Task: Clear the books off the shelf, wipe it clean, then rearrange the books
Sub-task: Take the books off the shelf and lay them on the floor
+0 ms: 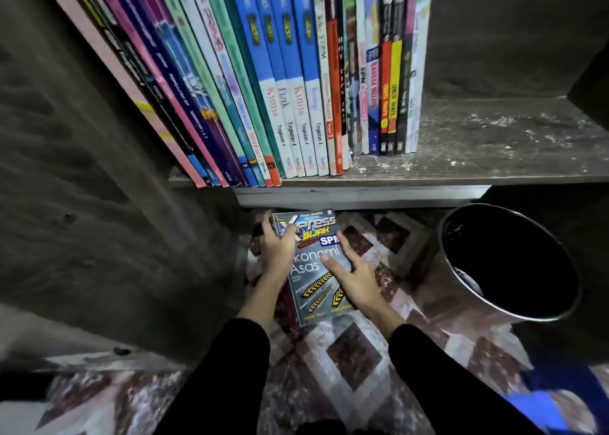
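**Clearing step: one book down low, a full row yet to come off**

I have the Ekonomi Asas book (309, 269) below the shelf edge, cover up, over the patterned floor (354, 355). My left hand (278, 248) grips its upper left corner, thumb on the cover and fingers wrapped round the edge. My right hand (359, 278) is not clenched: thumb and forefinger lie straight on the cover at the book's 4 o'clock, steadying it. I cannot tell whether the book already rests on the floor or on something under it.

I judge this to be the clearing stage. At 12 o'clock from the book the row of books (286, 82) stands on the shelf (494, 144), leaning left. The bare board at 1 o'clock is speckled with dust, so no wiping has begun. A black bin (442, 236) stands at 3 o'clock, near the book.

Next I should let go here and reach up for the row. Because the books lean on one another, I should take a few from the loose right end and brace the rest.
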Motion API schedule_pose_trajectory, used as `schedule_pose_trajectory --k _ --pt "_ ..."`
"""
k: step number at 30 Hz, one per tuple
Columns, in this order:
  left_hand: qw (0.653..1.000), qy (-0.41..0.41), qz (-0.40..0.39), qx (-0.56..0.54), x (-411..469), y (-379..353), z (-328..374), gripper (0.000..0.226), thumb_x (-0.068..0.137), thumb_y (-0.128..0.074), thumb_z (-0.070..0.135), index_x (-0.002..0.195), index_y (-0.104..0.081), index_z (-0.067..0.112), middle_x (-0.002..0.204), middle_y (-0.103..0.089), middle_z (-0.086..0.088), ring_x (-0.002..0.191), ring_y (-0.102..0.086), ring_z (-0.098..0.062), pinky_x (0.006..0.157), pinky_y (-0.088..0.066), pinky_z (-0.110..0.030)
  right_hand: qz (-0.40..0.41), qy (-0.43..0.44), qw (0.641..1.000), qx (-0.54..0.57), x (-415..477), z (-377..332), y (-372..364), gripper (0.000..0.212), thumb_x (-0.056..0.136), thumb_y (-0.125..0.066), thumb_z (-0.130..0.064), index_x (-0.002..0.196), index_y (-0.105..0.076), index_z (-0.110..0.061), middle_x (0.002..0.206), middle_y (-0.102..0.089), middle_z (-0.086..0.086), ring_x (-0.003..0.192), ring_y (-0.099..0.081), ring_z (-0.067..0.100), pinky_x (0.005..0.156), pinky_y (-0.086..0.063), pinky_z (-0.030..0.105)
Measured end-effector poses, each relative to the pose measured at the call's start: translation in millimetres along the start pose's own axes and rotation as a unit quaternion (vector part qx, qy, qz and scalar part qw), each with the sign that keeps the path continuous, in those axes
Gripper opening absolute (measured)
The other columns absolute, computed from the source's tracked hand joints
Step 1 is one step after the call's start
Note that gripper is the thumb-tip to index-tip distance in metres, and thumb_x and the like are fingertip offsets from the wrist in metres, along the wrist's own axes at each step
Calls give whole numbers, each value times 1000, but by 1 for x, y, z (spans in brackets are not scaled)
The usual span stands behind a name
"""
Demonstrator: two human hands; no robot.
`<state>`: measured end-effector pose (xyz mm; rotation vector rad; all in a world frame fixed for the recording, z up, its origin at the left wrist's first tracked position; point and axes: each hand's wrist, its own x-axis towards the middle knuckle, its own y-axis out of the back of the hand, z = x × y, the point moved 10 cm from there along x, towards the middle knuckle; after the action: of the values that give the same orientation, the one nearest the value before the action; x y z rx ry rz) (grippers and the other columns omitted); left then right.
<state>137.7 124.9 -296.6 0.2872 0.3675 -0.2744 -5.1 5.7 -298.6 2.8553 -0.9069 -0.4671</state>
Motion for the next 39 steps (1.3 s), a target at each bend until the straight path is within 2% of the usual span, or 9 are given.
schedule_pose_trajectory --k 4,9,11,15,19,23,29,33,39 --pt "997 6 -16 76 27 -10 -18 71 92 -56 26 150 -16 28 139 -48 -11 118 -54 -32 100 -44 -42 -4 -31 999 14 33 37 -19 75 76 -68 -61 142 -37 -43 137 -53 -14 124 -51 7 109 -38 37" --pt "985 8 9 170 65 -8 -62 71 92 -58 22 151 -19 19 141 -46 -16 125 -46 -32 95 -37 -31 -6 -45 999 6 69 76 -49 74 81 -63 -59 145 -37 -34 143 -48 -5 130 -46 15 109 -37 43" --pt "984 38 10 175 82 -5 -80 74 91 -60 22 151 -18 18 143 -43 -16 127 -45 -32 99 -37 -34 -10 -59 998 -4 81 89 -61 79 74 -63 -68 143 -36 -41 136 -54 -5 123 -52 17 104 -42 42" --pt "979 53 -7 197 120 -4 -110 90 81 -71 35 151 -14 29 143 -45 -11 121 -51 -30 97 -46 -41 6 -72 997 -32 105 107 -76 67 89 -60 -47 148 -29 -37 122 -61 7 110 -60 28 87 -48 33" --pt "962 73 -69 253 137 -11 -128 82 92 -60 18 153 -5 18 153 -28 -11 133 -38 -30 102 -36 -34 33 -78 994 -63 123 118 -92 63 92 -57 -42 147 -26 -39 99 -65 5 74 -64 21 61 -50 22" --pt "966 55 -86 236 155 -11 -149 74 94 -55 8 152 -12 21 147 -40 -8 129 -43 -26 99 -38 -31 3 -93 989 -115 143 139 -112 65 94 -51 -45 148 -15 -44 127 -55 17 106 -57 35 89 -46 38" --pt "948 15 -50 313 159 -2 -143 76 92 -57 11 152 -12 18 146 -40 -13 125 -46 -32 95 -41 -35 -90 -102 952 -274 148 140 -131 76 96 -47 -36 152 5 -33 137 -43 24 119 -48 42 93 -43 40" --pt "843 9 -96 529 135 -14 -133 75 95 -51 20 152 -3 9 157 -4 -17 141 -20 -35 112 -28 -43 -141 -95 898 -405 140 122 -118 67 96 -45 -23 152 -8 -23 136 -45 22 122 -48 39 97 -43 44" --pt "726 -45 -254 638 71 -54 -113 41 96 -42 13 138 -43 10 136 -46 -16 120 -48 -34 97 -43 -40 -159 -78 790 -587 102 76 -66 35 95 -45 -23 128 -54 -15 132 -56 9 124 -51 29 106 -30 47"
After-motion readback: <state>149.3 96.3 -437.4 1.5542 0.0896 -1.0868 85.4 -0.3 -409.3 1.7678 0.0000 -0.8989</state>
